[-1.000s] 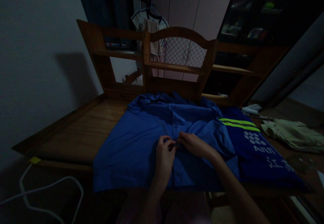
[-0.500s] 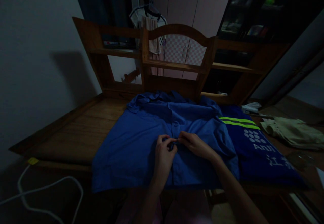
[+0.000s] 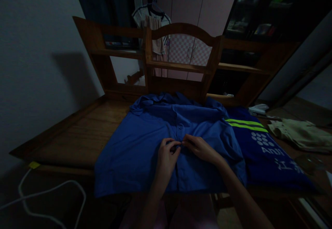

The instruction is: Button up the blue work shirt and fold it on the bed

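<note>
A blue button-front shirt (image 3: 140, 146) lies spread on the wooden table (image 3: 85, 135), collar toward the far side. My left hand (image 3: 167, 156) and my right hand (image 3: 201, 148) meet at the shirt's front placket, just below a fastened button (image 3: 180, 127). Both hands pinch the placket cloth, fingertips touching each other. What sits between the fingertips is too small and dark to see.
A darker blue garment (image 3: 269, 153) with yellow-green stripes and white lettering lies to the right. A khaki garment (image 3: 301, 135) lies beyond it. A wooden shelf frame (image 3: 181, 66) stands at the table's back. A white cable (image 3: 49, 191) loops at the lower left.
Both hands stay pinched at the same spot on the placket; only the fingers shift slightly. The view has tilted a little.
</note>
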`<state>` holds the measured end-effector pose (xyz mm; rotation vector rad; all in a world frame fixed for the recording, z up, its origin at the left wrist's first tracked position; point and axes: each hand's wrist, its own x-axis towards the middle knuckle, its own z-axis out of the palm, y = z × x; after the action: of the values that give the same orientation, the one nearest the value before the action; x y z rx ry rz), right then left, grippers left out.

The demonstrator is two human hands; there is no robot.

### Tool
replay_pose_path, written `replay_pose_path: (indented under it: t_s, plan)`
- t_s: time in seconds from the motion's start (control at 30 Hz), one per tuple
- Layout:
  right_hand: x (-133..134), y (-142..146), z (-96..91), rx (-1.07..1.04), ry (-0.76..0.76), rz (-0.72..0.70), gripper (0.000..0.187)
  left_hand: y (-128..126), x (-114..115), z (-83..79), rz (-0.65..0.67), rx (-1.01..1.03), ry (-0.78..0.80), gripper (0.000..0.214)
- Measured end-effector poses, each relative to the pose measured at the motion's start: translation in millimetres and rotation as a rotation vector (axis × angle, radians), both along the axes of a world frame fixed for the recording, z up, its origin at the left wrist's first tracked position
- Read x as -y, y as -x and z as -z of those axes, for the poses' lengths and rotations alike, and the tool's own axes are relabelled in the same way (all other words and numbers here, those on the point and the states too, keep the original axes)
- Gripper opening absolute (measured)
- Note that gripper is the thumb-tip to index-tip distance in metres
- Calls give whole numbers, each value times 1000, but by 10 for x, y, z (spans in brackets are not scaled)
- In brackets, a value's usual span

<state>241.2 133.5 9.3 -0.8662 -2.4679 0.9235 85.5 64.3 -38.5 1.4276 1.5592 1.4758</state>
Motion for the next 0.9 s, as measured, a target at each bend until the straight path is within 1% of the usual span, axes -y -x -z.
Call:
replay_pose_path:
  t_s: [0.13, 0.23, 0.33, 0.4, 0.5, 0.6, 0.67, 0.7, 0.8, 0.9]
  plan:
    - [19, 47, 32, 9, -40, 31, 21, -28, -5, -4, -59, -32, 4, 15]
    - [86, 84, 51, 17, -159, 151, 21, -29, -15, -15, -102, -47, -26, 15]
    - [254, 47, 30, -11, -258, 300, 21, -6, 18, -39, -121, -40, -61, 16]
    - [427, -33, 11, -51, -258, 377, 22, -8, 108, -50, -94, -12, -60, 15]
    - [737, -187, 28, -137, -190, 445, 20, -85, 379, -30, -69, 56, -10, 19]
    - [1027, -296, 130, -201, -123, 408, 11, -210, 737, 20, -62, 143, 68, 30]
    - [1173, -324, 234, -194, -114, 352, 5, -264, 944, 46, -64, 218, 119, 36]
    - [1228, -329, 289, -179, -125, 328, 6, -273, 1022, 55, -61, 261, 147, 39]
    - [1324, -328, 438, -130, -202, 268, 21, -256, 1145, 76, -41, 402, 211, 44]
    - [1345, -329, 526, -95, -272, 224, 31, -238, 1152, 99, 6, 515, 257, 47]
